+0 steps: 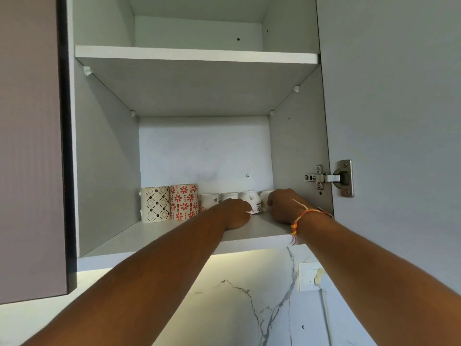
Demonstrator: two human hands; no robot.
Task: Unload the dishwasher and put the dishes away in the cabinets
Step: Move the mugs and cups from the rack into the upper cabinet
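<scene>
Both my arms reach up into an open wall cabinet, onto its bottom shelf (pixel 154 236). My left hand (pixel 235 213) is closed around a small white cup (pixel 253 199) near the shelf's middle right. My right hand (pixel 284 204) grips another small white cup (pixel 265 196) by the right wall. Further left stand two more small white cups (pixel 209 201), (pixel 229 196), a tall mug with red flowers (pixel 184 204), and a tall mug with a black diamond pattern (pixel 155 204). The fingers of both hands are mostly hidden behind the hands.
The upper shelf (pixel 197 54) holds nothing visible. The cabinet door (pixel 399 121) hangs open on the right with a metal hinge (pixel 329 178). A brown door (pixel 30 146) stands at the left. Below are a marble backsplash (pixel 249 308) and a wall socket (pixel 313 275).
</scene>
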